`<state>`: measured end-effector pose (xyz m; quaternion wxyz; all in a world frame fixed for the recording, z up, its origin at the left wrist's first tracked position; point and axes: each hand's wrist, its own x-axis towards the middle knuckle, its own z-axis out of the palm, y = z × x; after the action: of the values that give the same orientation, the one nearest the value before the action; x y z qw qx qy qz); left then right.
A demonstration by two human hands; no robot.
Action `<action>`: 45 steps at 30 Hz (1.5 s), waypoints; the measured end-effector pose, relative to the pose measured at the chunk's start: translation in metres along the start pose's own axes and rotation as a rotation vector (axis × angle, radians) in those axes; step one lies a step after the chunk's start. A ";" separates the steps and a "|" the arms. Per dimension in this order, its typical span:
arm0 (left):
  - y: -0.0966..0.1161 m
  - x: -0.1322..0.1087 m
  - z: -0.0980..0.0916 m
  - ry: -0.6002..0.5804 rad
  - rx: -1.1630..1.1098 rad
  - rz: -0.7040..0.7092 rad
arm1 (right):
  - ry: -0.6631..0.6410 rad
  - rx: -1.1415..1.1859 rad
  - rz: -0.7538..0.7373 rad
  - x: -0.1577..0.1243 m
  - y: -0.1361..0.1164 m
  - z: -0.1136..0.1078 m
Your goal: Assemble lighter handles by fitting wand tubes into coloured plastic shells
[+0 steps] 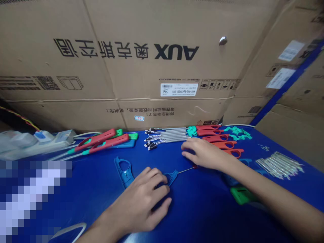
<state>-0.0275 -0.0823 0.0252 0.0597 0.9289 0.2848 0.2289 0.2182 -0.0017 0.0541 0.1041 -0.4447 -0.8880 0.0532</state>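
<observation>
The left hand [140, 202] is curled shut over a blue plastic loop handle [170, 177], whose thin steel rod [186, 170] runs toward 2 o'clock and ends just below the right hand [204, 153]. That hand lies half-open, palm down, holding nothing on the blue tabletop [83, 202], with a row of red plastic loop handles [215, 137] at its 1 o'clock.

A strip of blue desk [136, 148] ran behind the left hand [140, 199] toward the metal rods [167, 136] at the back edge. A blue plastic tool [123, 172] stood just left of that hand; red handles [220, 140] lay beyond the right hand [205, 153], and stacked cartons [162, 67] walled the back edge.
</observation>
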 end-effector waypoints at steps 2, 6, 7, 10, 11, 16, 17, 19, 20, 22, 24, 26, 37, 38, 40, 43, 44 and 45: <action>-0.009 0.000 -0.008 0.041 0.083 -0.035 | -0.064 0.029 -0.008 -0.018 -0.003 0.001; -0.044 -0.006 -0.034 0.136 0.355 -0.207 | -0.059 0.148 -0.013 -0.042 -0.016 0.009; -0.053 -0.009 -0.040 0.085 0.419 -0.284 | -0.050 0.181 -0.034 -0.045 -0.021 0.011; -0.072 -0.015 -0.048 -0.062 0.461 -0.412 | -0.047 0.216 -0.152 -0.048 -0.038 0.015; -0.075 -0.016 -0.047 -0.093 0.448 -0.423 | -0.058 0.203 -0.192 -0.048 -0.043 0.017; -0.066 -0.014 -0.028 -0.186 0.322 -0.360 | -0.105 0.089 -0.301 -0.048 -0.054 0.027; -0.063 -0.013 -0.024 -0.184 0.271 -0.326 | -0.101 0.078 -0.309 -0.049 -0.053 0.028; -0.056 -0.011 -0.019 -0.133 0.129 -0.243 | -0.093 0.075 -0.316 -0.051 -0.049 0.028; -0.054 -0.011 -0.018 -0.086 0.052 -0.202 | -0.093 0.079 -0.316 -0.052 -0.047 0.028; -0.053 -0.010 -0.017 0.049 -0.056 -0.174 | -0.097 0.084 -0.310 -0.054 -0.043 0.027; -0.055 -0.008 -0.019 0.203 -0.087 -0.283 | -0.092 0.079 -0.308 -0.056 -0.039 0.026; -0.058 -0.005 -0.023 0.268 -0.103 -0.474 | -0.079 0.075 -0.319 -0.056 -0.036 0.026; -0.042 -0.019 -0.013 -0.150 -0.089 -0.502 | 0.017 0.619 -0.009 -0.048 -0.029 0.024; -0.040 -0.022 -0.012 -0.127 -0.096 -0.505 | 0.023 0.679 0.042 -0.047 -0.029 0.024; -0.037 -0.024 -0.010 -0.083 -0.109 -0.514 | -0.003 0.756 0.103 -0.047 -0.028 0.024; -0.032 -0.022 -0.007 -0.055 -0.137 -0.540 | -0.059 0.731 0.044 -0.049 -0.026 0.021; -0.032 -0.021 -0.006 -0.062 -0.139 -0.542 | -0.068 0.695 0.008 -0.050 -0.024 0.019; -0.033 -0.020 -0.005 -0.070 -0.136 -0.541 | -0.070 0.657 -0.021 -0.052 -0.022 0.016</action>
<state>-0.0607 -0.0666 0.0136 0.1906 0.8203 0.5043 0.1908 0.2272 -0.0566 0.0355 0.2119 -0.3760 -0.8309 0.3511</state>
